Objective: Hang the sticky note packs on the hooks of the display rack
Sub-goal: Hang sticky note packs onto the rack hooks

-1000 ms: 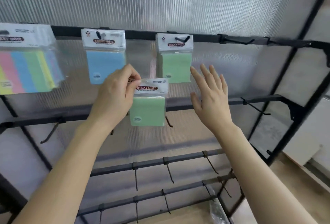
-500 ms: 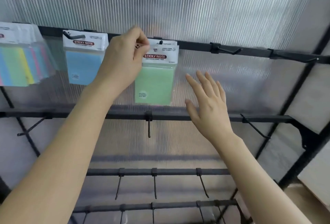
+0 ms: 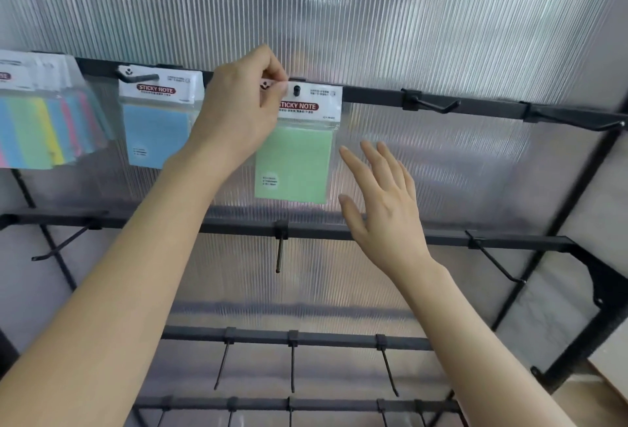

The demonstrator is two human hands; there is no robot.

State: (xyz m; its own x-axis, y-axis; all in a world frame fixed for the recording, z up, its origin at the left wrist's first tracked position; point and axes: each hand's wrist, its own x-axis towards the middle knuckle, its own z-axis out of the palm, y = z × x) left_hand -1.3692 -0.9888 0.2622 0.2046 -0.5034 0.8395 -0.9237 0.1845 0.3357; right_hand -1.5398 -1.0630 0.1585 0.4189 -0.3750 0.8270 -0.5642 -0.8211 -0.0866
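Note:
My left hand (image 3: pixel 243 110) pinches the top left corner of a green sticky note pack (image 3: pixel 299 161). The pack's white header has its hole over a hook tip (image 3: pixel 297 90) on the top bar of the black display rack (image 3: pixel 373 95). My right hand (image 3: pixel 382 195) hovers open just right of the pack's lower edge, fingers straight, touching nothing. Left of it a blue pack (image 3: pixel 157 120) hangs on its own hook. A multicoloured pack (image 3: pixel 44 124) hangs at the far left.
Two bare hooks (image 3: pixel 431 105) (image 3: pixel 577 120) stick out of the top bar to the right. Lower bars carry more bare hooks (image 3: pixel 279 250). A ribbed translucent panel (image 3: pixel 339 18) backs the rack. The rack's black frame post (image 3: pixel 557 256) stands at the right.
My left hand carried the green pack up from below the top row to the top bar, and its header now sits over the hook. My right hand stayed open beside it.

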